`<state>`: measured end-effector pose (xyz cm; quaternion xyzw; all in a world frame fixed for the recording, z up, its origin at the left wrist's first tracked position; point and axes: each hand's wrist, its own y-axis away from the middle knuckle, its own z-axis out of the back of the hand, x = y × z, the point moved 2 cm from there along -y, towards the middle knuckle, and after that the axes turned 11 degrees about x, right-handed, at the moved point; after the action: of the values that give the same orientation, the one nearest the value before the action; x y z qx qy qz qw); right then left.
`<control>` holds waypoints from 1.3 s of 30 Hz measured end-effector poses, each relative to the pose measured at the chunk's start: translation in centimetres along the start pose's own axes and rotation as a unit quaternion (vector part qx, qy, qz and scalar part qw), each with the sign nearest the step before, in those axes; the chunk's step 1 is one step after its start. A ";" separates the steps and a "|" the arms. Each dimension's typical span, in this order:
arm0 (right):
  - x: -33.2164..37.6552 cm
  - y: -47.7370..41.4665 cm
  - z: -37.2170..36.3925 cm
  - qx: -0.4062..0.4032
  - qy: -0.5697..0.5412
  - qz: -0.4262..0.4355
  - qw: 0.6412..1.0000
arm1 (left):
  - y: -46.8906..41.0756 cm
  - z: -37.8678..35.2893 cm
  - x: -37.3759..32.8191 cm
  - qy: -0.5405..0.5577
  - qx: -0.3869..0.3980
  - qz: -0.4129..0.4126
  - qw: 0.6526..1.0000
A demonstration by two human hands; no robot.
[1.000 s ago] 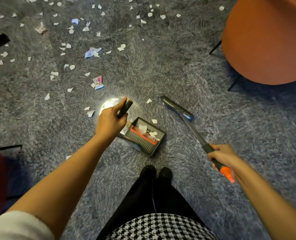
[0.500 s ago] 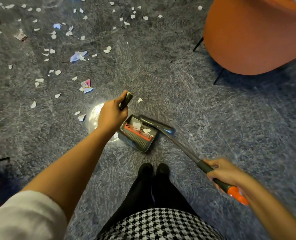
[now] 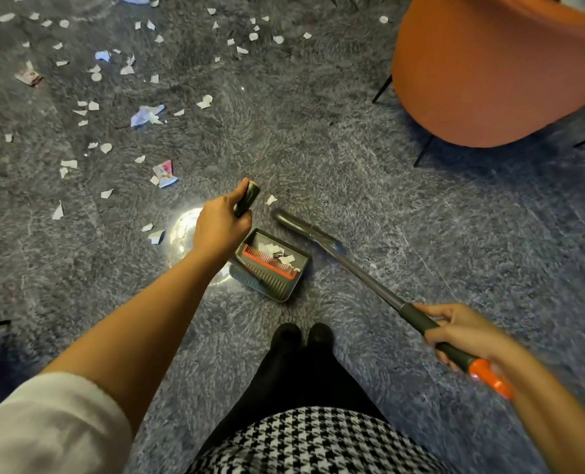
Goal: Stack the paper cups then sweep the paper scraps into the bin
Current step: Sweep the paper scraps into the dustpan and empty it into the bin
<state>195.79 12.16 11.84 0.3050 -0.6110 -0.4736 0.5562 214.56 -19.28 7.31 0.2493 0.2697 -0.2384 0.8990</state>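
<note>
Presently, torn white paper scraps [image 3: 286, 258] lie in the grey plastic dustpan [image 3: 277, 289] on grey carpet [image 3: 352, 148], others scattered upper left. The left hand [image 3: 221, 227] grips its handle; the right hand [image 3: 462, 333] grips the long grey orange-ended broom [image 3: 369, 277] beside it.

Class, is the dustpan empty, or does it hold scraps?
Not empty: the dustpan holds several white paper scraps beside its orange comb.

Left hand [image 3: 221, 225] grips the dark handle [image 3: 247, 200] of a grey plastic dustpan with a red comb strip [image 3: 277, 289], with a few white paper scraps [image 3: 286, 258] sitting inside. Right hand [image 3: 462, 333] holds a long grey broom with an orange end [image 3: 369, 282], its head just beside the pan. Loads more torn bits [image 3: 93, 106] are scattered over the shaggy grey carpet [image 3: 352, 148], and there's a rounded orange chair [image 3: 489, 70] top right.
</note>
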 end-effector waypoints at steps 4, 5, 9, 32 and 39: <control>1.1 -1.2 -1.4 -0.007 0.024 0.007 1.000 | -0.1 0.2 -0.2 0.004 0.005 0.003 1.000; 1.1 -1.4 -1.6 -0.006 0.030 0.005 1.000 | -0.1 0.2 -0.2 0.004 0.005 0.004 1.000; 1.5 -1.3 -2.0 0.023 0.041 -0.017 0.999 | 0.0 0.4 -0.4 0.035 0.003 0.010 0.999; 16.1 -9.9 9.6 0.009 0.062 0.078 0.995 | -6.6 -0.3 -3.0 0.167 -0.150 0.102 0.969; 22.5 -13.7 16.0 0.042 0.167 0.077 0.982 | -10.1 -1.6 -6.6 0.149 -0.190 0.142 0.960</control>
<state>173.83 -9.28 9.18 0.3548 -0.5506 -0.3452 0.6722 203.39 -24.10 6.91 0.1428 0.4026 -0.0125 0.9041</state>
